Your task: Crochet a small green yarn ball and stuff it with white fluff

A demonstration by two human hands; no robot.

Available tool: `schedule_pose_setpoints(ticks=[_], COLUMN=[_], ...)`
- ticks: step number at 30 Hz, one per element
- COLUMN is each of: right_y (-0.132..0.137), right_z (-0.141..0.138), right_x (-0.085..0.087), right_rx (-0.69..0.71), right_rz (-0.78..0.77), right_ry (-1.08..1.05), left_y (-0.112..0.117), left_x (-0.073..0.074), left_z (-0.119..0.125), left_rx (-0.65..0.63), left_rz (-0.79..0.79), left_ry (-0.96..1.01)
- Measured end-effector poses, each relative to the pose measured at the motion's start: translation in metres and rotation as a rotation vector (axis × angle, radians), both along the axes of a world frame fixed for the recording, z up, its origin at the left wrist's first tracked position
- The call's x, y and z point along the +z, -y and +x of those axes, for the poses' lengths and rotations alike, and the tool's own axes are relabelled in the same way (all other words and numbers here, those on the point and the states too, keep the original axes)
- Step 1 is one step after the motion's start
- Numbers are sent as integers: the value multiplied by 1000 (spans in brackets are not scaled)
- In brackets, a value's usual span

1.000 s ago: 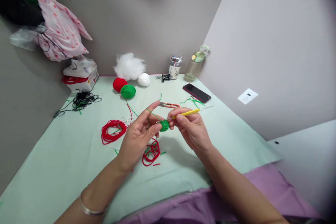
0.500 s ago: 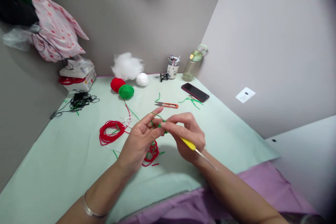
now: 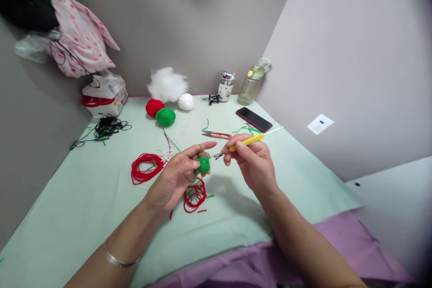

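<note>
My left hand point(image 3: 178, 171) pinches a small green crochet piece point(image 3: 204, 164) between thumb and fingers, its index finger stretched out with green yarn looped over it. In my right hand point(image 3: 254, 159) is a crochet hook point(image 3: 248, 142) with a yellow grip, held like a pencil. The hook's metal tip points left and meets the right edge of the green piece. A small dark item, perhaps a stitch marker, hangs by the hook shaft near my right fingertips. Beneath the hands lies a tangle of red and green yarn point(image 3: 195, 195).
Thread snips point(image 3: 218, 135) lie just beyond the hands. Behind are red point(image 3: 155, 108), green point(image 3: 165, 117) and white yarn balls point(image 3: 185, 101), white stuffing point(image 3: 168, 84), a pen cup point(image 3: 226, 87), a bottle point(image 3: 251, 84) and a phone point(image 3: 254, 119). Coiled red yarn point(image 3: 146, 168) lies left.
My right hand has drawn away to the right and turned, so the yellow hook now points left at the green piece. The green piece, earlier mostly covered by fingers, shows plainly.
</note>
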State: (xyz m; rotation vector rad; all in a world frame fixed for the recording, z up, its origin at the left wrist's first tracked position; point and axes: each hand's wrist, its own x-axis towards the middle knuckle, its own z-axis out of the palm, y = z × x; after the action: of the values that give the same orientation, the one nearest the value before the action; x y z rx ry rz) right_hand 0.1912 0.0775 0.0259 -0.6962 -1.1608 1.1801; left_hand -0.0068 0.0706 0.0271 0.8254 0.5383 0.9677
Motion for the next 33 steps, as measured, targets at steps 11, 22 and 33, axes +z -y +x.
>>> schedule_pose_setpoints(ticks=[11,22,33], right_y=[6,-1,-6], right_z=[-14,-11,-14], right_x=[-9,-14,-6], right_rx=[-97,59,144], right_rz=[336,82,-220], right_ry=[376,181,-68], left_y=[5,7,4], left_x=[-12,-12,-15], left_z=[15,17,10], left_rx=[255,218,125], left_rz=[218,263,297], left_ry=[-279,-380,-304])
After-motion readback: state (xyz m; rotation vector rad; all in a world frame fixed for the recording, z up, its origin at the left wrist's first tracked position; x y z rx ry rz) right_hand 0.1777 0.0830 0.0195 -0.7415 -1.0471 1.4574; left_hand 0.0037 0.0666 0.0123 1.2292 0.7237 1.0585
